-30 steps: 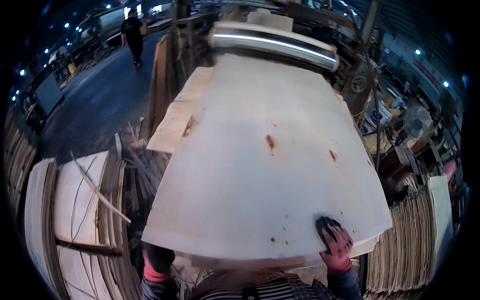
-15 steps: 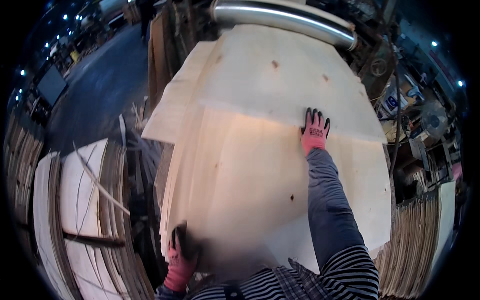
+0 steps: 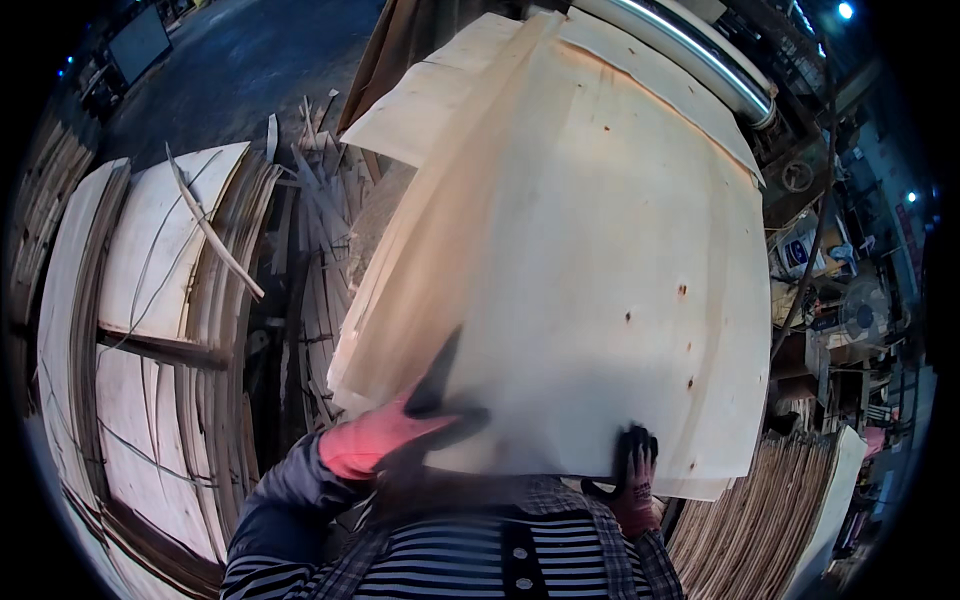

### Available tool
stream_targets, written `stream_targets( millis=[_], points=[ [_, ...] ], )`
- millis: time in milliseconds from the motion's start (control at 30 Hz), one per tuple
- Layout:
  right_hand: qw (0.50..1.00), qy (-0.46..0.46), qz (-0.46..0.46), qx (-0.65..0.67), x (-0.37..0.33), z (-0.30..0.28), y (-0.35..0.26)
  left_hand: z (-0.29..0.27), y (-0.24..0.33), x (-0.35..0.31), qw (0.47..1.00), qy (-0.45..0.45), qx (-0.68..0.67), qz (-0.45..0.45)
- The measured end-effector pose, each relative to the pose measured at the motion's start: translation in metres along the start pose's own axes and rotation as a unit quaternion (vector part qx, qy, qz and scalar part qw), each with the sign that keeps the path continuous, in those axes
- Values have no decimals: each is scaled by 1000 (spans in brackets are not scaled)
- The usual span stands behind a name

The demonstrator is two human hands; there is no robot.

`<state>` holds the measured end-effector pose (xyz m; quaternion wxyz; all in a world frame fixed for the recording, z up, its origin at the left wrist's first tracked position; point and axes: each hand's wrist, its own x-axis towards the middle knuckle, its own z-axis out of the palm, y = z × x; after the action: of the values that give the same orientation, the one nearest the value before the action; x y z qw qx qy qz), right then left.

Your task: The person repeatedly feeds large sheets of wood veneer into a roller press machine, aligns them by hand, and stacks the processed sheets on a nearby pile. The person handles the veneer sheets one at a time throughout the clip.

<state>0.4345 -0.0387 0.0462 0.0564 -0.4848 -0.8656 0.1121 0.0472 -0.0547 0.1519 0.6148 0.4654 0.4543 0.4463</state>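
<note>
A broad, pale wood veneer sheet (image 3: 590,250) with several brown knots lies over a stack of veneer (image 3: 400,290). My hands wear pink gloves with black fingers. By the sheet's near left part is my left hand (image 3: 390,437), thumb and fingers spread, slightly smeared by motion; it holds nothing that I can see. My right hand (image 3: 636,482) rests at the near edge of the sheet, fingers stretched out flat on top and thumb out to the side. The sheet's left part looks blurred. Another veneer piece (image 3: 430,90) sticks out at the far left.
A shiny metal roller (image 3: 690,45) spans the far side. Tied veneer bundles (image 3: 165,250) stand at the left, with loose wood strips (image 3: 320,220) beside the stack. Another veneer bundle (image 3: 770,510) stands at the near right. A fan (image 3: 862,310) and clutter lie beyond.
My right hand has come back from the middle of the stack to the near edge. My left hand has moved inward from the left corner. The top sheet has shifted nearer; the view has turned.
</note>
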Motion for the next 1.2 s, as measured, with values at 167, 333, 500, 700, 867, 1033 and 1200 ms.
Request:
stream_targets(
  millis=[167, 333, 500, 700, 867, 1033, 1200],
  points=[
    [961, 260, 15, -96, -35, -9, 36, 9, 35, -15, 998, -39, 42, -16],
    [950, 252, -76, -168, -28, -115, -55, -20, 21, -44, 983, 111, -141, 34],
    [983, 130, -53, -116, 21, -133, -62, -57, -6, -9, 957, 247, 28, 152],
    [963, 164, -73, -201, 142, -119, -12, -85, -60, 33, 955, 269, 60, 114],
    [948, 249, -93, -178, 256, -94, 70, -105, -145, 14, 735, 314, 600, -17],
    [947, 267, 14, -180, 370, -52, 132, -113, -161, 19, 799, 278, 524, -101],
    [976, 191, -57, -90, 310, -38, 50, -112, -135, 14, 810, 253, 523, -82]
  ],
)
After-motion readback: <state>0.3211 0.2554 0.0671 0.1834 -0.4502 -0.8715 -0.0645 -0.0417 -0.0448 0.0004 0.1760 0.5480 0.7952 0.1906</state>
